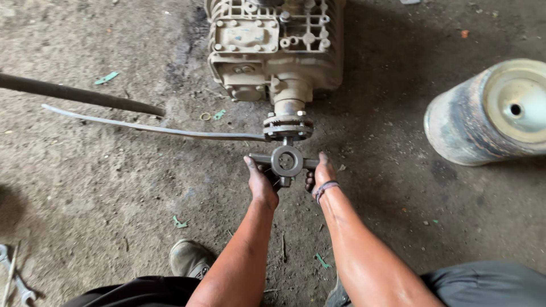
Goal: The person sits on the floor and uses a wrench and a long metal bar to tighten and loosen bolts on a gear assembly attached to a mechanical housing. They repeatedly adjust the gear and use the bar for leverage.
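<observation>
A pale metal gearbox housing (276, 48) lies on the dirt floor, its output flange (288, 128) pointing toward me. In front of the flange I hold a dark cross-shaped wrench (286, 162) with a round socket hub at its middle. My left hand (260, 182) grips the cross's left arm. My right hand (321, 175), with a band at the wrist, grips the right arm. A long flat steel bar (153, 129) runs from the flange out to the left.
A dark round rod (79, 95) lies at the left above the bar. A large dirty cylinder (492, 113) lies on its side at the right. Spanners (14, 278) rest at the bottom left. My shoe (190, 258) is near the bottom middle.
</observation>
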